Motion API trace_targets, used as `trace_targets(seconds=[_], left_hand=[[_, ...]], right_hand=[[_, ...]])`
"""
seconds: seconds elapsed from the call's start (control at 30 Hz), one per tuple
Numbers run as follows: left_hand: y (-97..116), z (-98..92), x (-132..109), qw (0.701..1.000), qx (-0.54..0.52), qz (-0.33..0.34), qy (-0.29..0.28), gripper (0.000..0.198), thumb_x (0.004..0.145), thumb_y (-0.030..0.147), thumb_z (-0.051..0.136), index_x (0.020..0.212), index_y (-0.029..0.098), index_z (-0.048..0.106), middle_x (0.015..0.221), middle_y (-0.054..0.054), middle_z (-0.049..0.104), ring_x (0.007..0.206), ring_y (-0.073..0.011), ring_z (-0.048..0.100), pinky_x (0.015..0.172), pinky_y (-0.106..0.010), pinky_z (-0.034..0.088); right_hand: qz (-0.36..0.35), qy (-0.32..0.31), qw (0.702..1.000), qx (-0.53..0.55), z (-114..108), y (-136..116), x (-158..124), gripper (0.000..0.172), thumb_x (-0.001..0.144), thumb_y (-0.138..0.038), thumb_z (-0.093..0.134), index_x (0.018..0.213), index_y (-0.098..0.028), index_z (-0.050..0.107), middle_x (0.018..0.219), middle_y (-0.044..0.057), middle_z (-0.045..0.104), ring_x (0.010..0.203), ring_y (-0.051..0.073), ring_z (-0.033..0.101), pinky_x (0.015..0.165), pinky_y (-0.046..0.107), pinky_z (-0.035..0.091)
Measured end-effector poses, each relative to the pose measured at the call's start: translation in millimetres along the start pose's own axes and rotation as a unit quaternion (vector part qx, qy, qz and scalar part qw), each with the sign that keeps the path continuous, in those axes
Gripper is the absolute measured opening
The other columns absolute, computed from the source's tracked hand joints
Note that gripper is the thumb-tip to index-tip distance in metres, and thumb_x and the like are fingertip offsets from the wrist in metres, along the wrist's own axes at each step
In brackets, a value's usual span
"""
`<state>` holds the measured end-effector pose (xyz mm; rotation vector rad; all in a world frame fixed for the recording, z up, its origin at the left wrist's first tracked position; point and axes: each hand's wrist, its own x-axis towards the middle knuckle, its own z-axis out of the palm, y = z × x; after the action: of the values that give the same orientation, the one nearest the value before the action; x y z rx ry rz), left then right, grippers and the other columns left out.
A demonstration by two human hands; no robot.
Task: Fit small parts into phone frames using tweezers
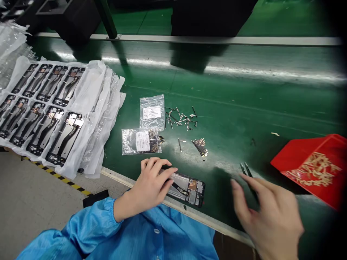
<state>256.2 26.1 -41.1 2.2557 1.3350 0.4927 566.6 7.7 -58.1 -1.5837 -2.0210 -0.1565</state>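
Observation:
A phone frame (180, 186) with a dark flex cable and exposed boards lies at the front edge of the green bench. My left hand (153, 180) rests over its left end, fingers curved round its edges. Farther right, my right hand (268, 209) grips dark tweezers (248, 169) whose tips stand apart and point away from me, with nothing visible between them. Beyond the phone frame lie a fan of small flat strips (200, 148), loose strips (179, 145) and a scatter of small dark and silvery parts (181, 118).
Two labelled zip bags (142, 141) lie beyond my left hand. Stacked white trays (89, 133) at left hold several phone frames (66, 139). At right stands a red bin (294, 155) with small tan pieces. A metal rail (151, 38) crosses the back.

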Motion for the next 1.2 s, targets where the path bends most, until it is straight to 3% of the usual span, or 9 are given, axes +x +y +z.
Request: trace_targets(seconds=[0.1,0.2,0.3,0.5,0.6,0.93,1.07,1.2], left_hand=[[4,3.8,6,1.0,0.003,0.026,-0.015,0.033,0.111,0.037,0.062,0.139,0.02,0.065,0.136,-0.013,0.07,0.123,-0.0298,0.059,0.098,-0.049,0.043],[5,4.9,10,0.997,0.027,0.045,-0.061,0.077,0.095,0.066,0.079,0.151,0.018,0.056,0.142,-0.016,0.067,0.125,-0.0349,0.058,0.1,-0.053,0.043],[2,4.7,11,0.992,0.051,0.06,-0.094,0.107,0.08,0.073,0.089,0.161,0.017,0.047,0.146,-0.018,0.065,0.127,-0.0369,0.057,0.102,-0.053,0.042],[-11,15.8,8,0.996,0.017,0.086,-0.03,0.095,0.09,0.085,0.07,0.158,0.021,0.052,0.138,-0.011,0.071,0.122,-0.0306,0.06,0.098,-0.047,0.04],[-15,20.2,7,0.996,0.02,0.09,-0.018,0.095,0.091,0.087,0.065,0.16,0.021,0.052,0.136,-0.009,0.072,0.12,-0.0291,0.06,0.097,-0.046,0.039],[-15,21.8,5,0.993,0.059,0.086,-0.055,0.102,0.095,0.088,0.057,0.171,0.023,0.04,0.138,-0.011,0.07,0.121,-0.0304,0.055,0.101,-0.046,0.037],[-12,17.7,5,0.992,0.07,0.08,-0.067,0.102,0.094,0.082,0.066,0.172,0.022,0.039,0.133,-0.011,0.07,0.121,-0.0306,0.054,0.099,-0.045,0.036],[-11,16.8,6,0.992,0.078,0.078,-0.068,0.1,0.095,0.083,0.064,0.171,0.022,0.041,0.134,-0.01,0.069,0.12,-0.03,0.054,0.097,-0.045,0.036]], right_hand=[[0.059,0.017,0.998,0.003,-4,-2,-8,0.028,0.1,-0.02,0.079,0.127,-0.014,0.074,0.107,0.013,0.071,0.09,0.027,0.067,0.083,0.041,0.054],[-0.022,-0.055,0.994,0.092,7,-20,-4,0.031,0.104,-0.019,0.074,0.134,-0.014,0.069,0.108,0.013,0.07,0.092,0.025,0.067,0.082,0.039,0.053],[-0.078,-0.101,0.984,0.125,21,-36,2,0.029,0.104,-0.014,0.073,0.133,-0.017,0.067,0.105,0.01,0.071,0.09,0.023,0.065,0.076,0.037,0.05],[-0.138,-0.083,0.973,0.164,33,-32,-2,0.038,0.096,0.002,0.075,0.129,-0.017,0.068,0.106,0.008,0.072,0.084,0.019,0.066,0.075,0.035,0.053],[-0.149,-0.083,0.972,0.163,36,-30,-3,0.037,0.096,0.002,0.076,0.128,-0.015,0.068,0.106,0.009,0.072,0.084,0.019,0.067,0.077,0.035,0.057],[-0.063,-0.118,0.983,0.127,35,-53,8,0.009,0.107,-0.012,0.062,0.106,-0.02,0.065,0.098,0.006,0.069,0.084,0.018,0.07,0.074,0.029,0.055],[-0.017,-0.174,0.974,0.147,32,-54,19,0.013,0.109,-0.019,0.053,0.099,-0.021,0.061,0.09,0.003,0.067,0.072,0.015,0.064,0.062,0.027,0.049],[-0.026,-0.198,0.961,0.191,29,-48,29,0.016,0.108,-0.021,0.052,0.095,-0.022,0.06,0.087,0.002,0.067,0.069,0.012,0.062,0.059,0.025,0.045]])
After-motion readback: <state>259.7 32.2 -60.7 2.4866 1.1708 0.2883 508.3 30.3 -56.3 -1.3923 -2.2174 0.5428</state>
